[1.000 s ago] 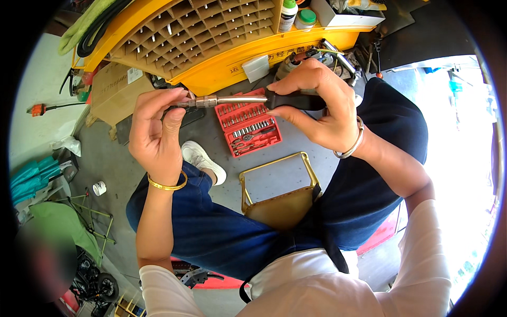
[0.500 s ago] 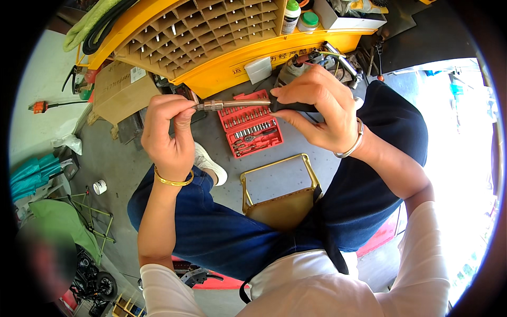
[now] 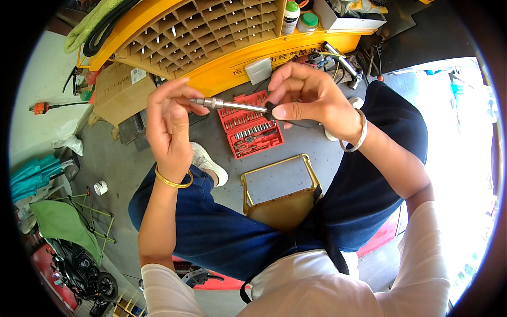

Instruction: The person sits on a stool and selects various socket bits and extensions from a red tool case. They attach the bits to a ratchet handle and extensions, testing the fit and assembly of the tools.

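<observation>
Level across the space between my hands is a screwdriver with a bright metal shaft, a thicker silver collar near its left end and a dark handle end. My right hand pinches the dark end between thumb and fingers; most of the handle is hidden by the hand. At the other end my left hand has loosened, its thumb off the tool and its fingers spread beside the tip. Whether those fingers still touch it is hard to tell. Below the screwdriver, a red tool case lies open on the floor, with sockets and bits in rows.
A gold-framed stool stands between my legs. Ahead is a yellow rack with a cardboard divider grid and green-lidded containers. A cardboard box sits at left, a white cup on the floor.
My left fingers have opened from their pinch on the screwdriver's tip. My right hand has turned and curled round the dark end, and the handle is now mostly covered.
</observation>
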`<move>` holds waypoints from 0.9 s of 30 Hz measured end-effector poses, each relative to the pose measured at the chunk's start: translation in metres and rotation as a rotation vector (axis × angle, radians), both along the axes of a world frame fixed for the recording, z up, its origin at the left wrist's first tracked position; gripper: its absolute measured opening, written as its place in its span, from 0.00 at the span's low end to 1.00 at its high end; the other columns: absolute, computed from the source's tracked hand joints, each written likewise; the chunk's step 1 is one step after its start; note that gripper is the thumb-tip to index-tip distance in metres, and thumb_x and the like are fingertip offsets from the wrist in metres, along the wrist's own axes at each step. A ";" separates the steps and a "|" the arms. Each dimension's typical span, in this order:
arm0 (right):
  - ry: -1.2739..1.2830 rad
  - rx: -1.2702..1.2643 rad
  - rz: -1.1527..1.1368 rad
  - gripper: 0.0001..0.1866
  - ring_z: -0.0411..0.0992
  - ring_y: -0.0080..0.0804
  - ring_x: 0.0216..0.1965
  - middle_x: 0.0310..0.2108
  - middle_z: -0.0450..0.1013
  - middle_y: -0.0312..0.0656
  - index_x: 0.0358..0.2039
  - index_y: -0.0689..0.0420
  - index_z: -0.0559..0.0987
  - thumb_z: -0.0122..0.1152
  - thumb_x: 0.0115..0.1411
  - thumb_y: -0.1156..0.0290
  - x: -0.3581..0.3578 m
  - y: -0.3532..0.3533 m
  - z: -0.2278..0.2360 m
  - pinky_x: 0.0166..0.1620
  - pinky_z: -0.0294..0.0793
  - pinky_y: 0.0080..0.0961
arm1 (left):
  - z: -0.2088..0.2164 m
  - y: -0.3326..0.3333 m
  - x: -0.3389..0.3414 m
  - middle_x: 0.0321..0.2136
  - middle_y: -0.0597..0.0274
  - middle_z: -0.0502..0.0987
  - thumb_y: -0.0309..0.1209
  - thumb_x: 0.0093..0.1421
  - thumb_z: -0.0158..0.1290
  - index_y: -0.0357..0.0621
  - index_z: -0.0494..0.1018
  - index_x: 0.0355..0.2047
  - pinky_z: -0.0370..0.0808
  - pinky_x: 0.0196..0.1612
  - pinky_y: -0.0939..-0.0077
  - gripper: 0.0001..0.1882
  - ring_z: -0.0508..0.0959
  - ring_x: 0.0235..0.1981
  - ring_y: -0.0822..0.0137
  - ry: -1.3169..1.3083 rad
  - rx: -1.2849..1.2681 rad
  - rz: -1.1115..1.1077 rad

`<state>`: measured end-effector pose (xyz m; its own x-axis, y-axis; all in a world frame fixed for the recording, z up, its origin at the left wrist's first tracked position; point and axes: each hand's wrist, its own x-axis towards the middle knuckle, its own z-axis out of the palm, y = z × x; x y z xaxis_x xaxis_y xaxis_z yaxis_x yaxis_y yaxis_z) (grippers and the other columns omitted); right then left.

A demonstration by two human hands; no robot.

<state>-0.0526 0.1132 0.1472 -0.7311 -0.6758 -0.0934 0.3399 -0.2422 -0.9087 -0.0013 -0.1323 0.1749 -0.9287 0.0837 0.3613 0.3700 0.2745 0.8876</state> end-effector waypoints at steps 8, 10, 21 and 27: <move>-0.773 -0.264 0.285 0.14 0.71 0.21 0.30 0.36 0.72 0.39 0.43 0.61 0.72 0.55 0.60 0.67 0.008 -0.004 -0.015 0.29 0.74 0.14 | -0.008 0.011 0.003 0.43 0.57 0.69 0.46 0.64 0.41 0.32 0.61 0.53 0.69 0.34 0.79 0.28 0.70 0.34 0.72 -0.410 0.239 -0.223; -0.890 -0.223 0.251 0.13 0.70 0.22 0.31 0.37 0.71 0.41 0.43 0.61 0.70 0.53 0.61 0.68 0.011 -0.004 -0.015 0.28 0.72 0.15 | -0.009 0.013 0.003 0.41 0.59 0.70 0.44 0.64 0.43 0.33 0.64 0.49 0.68 0.34 0.80 0.25 0.69 0.34 0.73 -0.440 0.305 -0.183; -1.203 -0.350 0.279 0.15 0.69 0.25 0.34 0.39 0.70 0.45 0.46 0.64 0.68 0.49 0.64 0.67 0.020 -0.008 -0.011 0.35 0.74 0.19 | -0.018 0.019 -0.001 0.32 0.67 0.70 0.40 0.66 0.42 0.38 0.68 0.42 0.67 0.33 0.85 0.17 0.67 0.29 0.79 -0.659 0.549 -0.039; -1.145 -0.368 0.403 0.18 0.65 0.23 0.30 0.32 0.67 0.40 0.45 0.64 0.68 0.43 0.66 0.60 0.020 -0.010 -0.004 0.34 0.70 0.18 | -0.024 0.025 -0.001 0.32 0.70 0.69 0.42 0.64 0.45 0.40 0.68 0.40 0.67 0.33 0.85 0.16 0.66 0.29 0.80 -0.919 0.800 0.029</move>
